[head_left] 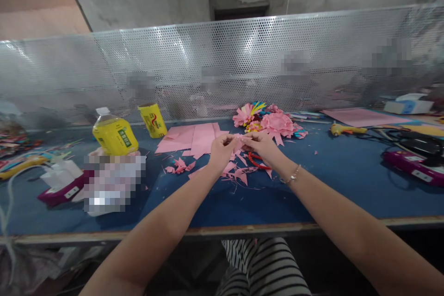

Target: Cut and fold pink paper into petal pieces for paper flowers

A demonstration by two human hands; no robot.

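My left hand point(222, 149) and my right hand point(261, 145) meet over the blue table, both pinching a small piece of pink paper point(239, 140) between the fingertips. Its exact shape is partly hidden by my fingers. Below my right hand lies a pair of scissors with red handles point(256, 162), partly covered. Pink paper scraps point(239, 175) are scattered under my hands. To the left sits a small pile of cut pink pieces point(180, 165). Flat pink sheets point(190, 136) lie just behind my left hand, and finished-looking paper flowers point(275, 125) are heaped behind my right.
On the left stand a yellow-labelled bottle point(116, 134), a yellow can-shaped container point(152, 120) and a purple power strip point(62, 192). At right are a yellow glue gun point(347, 130) and another purple power strip point(412, 169). A perforated metal screen point(229, 46) borders the back.
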